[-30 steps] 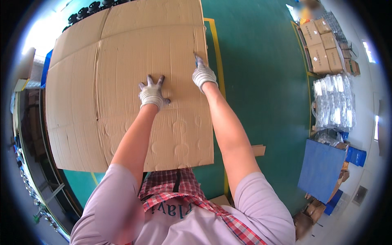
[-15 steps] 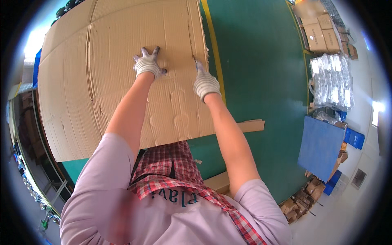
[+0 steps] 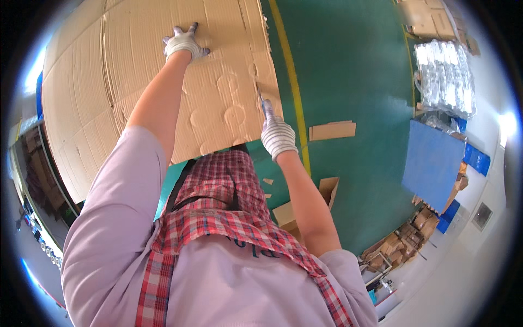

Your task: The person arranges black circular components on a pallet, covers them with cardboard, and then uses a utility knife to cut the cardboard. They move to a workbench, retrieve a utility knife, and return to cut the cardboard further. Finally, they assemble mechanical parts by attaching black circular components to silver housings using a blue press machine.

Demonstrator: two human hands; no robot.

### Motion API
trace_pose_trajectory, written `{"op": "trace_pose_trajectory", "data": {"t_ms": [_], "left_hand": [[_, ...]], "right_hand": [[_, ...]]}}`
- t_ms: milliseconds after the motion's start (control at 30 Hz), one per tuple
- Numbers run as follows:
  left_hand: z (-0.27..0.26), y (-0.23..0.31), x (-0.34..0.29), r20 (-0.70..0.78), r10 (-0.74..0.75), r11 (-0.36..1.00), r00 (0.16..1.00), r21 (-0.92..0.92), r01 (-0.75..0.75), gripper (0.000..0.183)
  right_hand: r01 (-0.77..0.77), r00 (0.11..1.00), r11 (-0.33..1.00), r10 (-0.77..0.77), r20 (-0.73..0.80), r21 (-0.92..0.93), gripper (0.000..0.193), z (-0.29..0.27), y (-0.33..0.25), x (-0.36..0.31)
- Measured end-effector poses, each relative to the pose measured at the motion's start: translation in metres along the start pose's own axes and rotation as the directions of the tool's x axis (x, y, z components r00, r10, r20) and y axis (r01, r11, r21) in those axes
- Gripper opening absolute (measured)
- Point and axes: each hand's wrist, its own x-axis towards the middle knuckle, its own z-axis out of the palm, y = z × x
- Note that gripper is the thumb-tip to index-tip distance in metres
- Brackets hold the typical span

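Note:
A large flat sheet of brown corrugated cardboard spreads out before me, creased and marked with several rounded dents near its close edge. My left hand, in a striped white-and-grey glove, presses flat on it with fingers spread. At the sheet's right side my gloved right hand is closed around a utility knife, whose slim tip touches the cardboard. A cut line runs along the right margin ahead of the blade, leaving a narrow strip beside it.
Cardboard offcuts lie on the green floor, beside a yellow line. An open cardboard piece rests by my legs. Farther right are plastic-wrapped goods, a blue board and heaped cardboard.
My right hand has drawn the knife toward me along the right margin, lengthening the cut. My left hand stays spread on the sheet, while the whole view has shifted.

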Motion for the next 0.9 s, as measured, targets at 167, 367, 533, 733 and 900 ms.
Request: {"op": "trace_pose_trajectory", "data": {"t_ms": [167,367,533,733,900], "left_hand": [[0.012,-0.004,0.006,-0.031,0.012,0.999,0.999,0.033,-0.011,0.108],[0.022,-0.011,0.018,-0.061,0.039,0.997,0.997,0.07,-0.034,0.108],[0.025,-0.014,0.021,-0.041,0.032,0.995,0.999,0.101,-0.028,0.107],[-0.018,-0.003,-0.026,0.088,0.244,0.949,0.966,0.186,-0.256,0.096],[0.004,-0.004,-0.016,0.013,0.08,0.996,0.997,0.05,-0.08,0.106]], "right_hand": [[-0.058,0.995,0.997,0.061,0.076,-0.049,0.063,0.006,0.016,-0.053],[-0.086,0.983,0.993,0.098,0.154,-0.083,0.06,0.021,0.042,-0.099],[-0.055,0.989,0.997,0.061,0.136,-0.047,0.056,0.028,0.045,-0.099],[-0.228,0.964,0.974,0.225,0.145,0.003,0.05,0.043,0.051,-0.078],[-0.435,0.897,0.407,0.274,0.347,0.803,0.063,0.049,0.088,-0.096]]}}
